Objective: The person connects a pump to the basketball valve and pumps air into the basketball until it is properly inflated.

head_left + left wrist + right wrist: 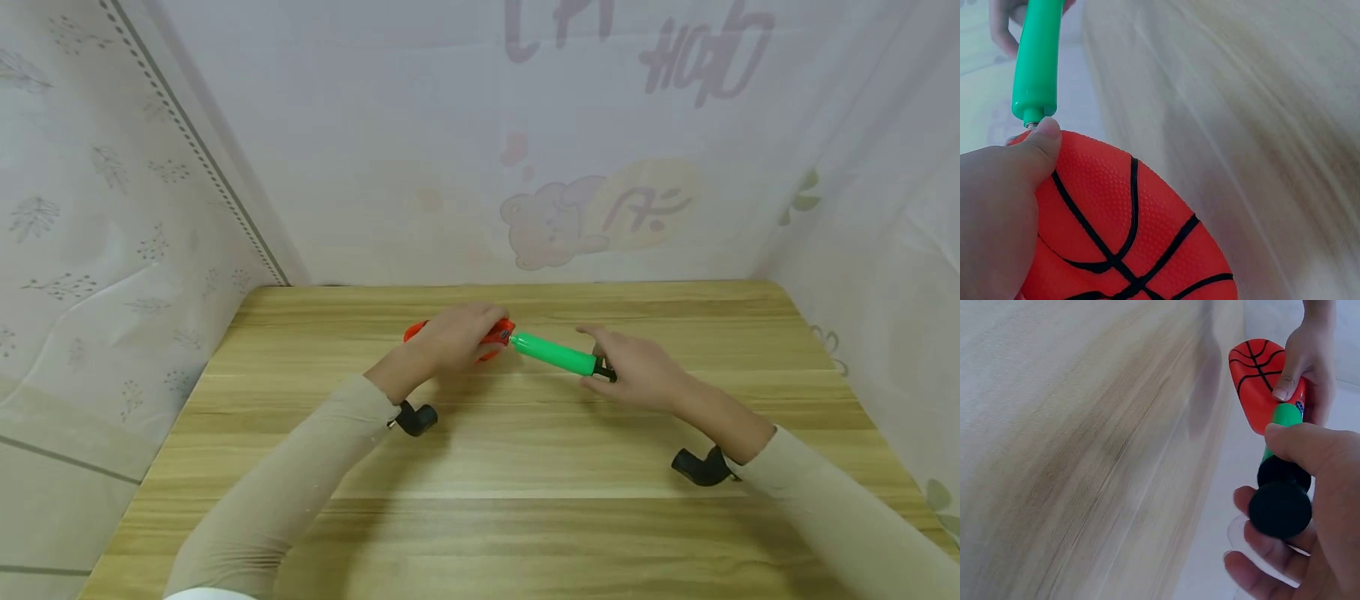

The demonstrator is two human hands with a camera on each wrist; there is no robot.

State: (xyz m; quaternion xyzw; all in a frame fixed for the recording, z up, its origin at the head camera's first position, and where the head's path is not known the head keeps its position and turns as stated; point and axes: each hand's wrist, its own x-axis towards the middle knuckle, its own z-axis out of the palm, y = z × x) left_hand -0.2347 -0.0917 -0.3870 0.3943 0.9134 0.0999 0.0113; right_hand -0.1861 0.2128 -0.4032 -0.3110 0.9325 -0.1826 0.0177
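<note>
A small orange-red basketball with black lines looks flattened and misshapen in both wrist views. My left hand grips it at the edge, thumb beside the spot where a metal needle meets the ball. That needle sits on the end of a green hand pump, which slants between my two hands. At the pump's other end, my right hand holds it around the black handle, thumb along the green barrel and the other fingers loosely bent beneath. The left palm hides much of the ball in the head view.
Both hands are above a wooden table. Patterned cloth hangs behind it and along both sides. Black camera mounts sit under the wrists.
</note>
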